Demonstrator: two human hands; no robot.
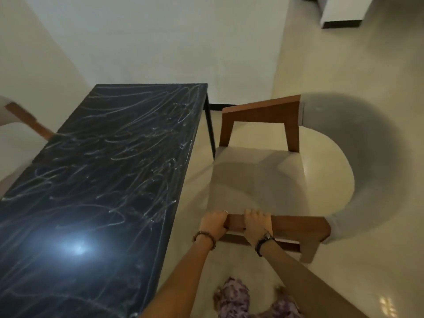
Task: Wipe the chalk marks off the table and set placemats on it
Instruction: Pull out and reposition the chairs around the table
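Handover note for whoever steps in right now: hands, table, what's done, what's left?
Left hand and right hand both grip the near wooden armrest of the chair beside the table.
Chalk marks cover the dark tabletop; nothing is wiped.
No cloth or placemats are in view.
Done: nothing on the table itself.
Left: likely finish with the chair, fetch a cloth, wipe off all the chalk, then set the placemats.
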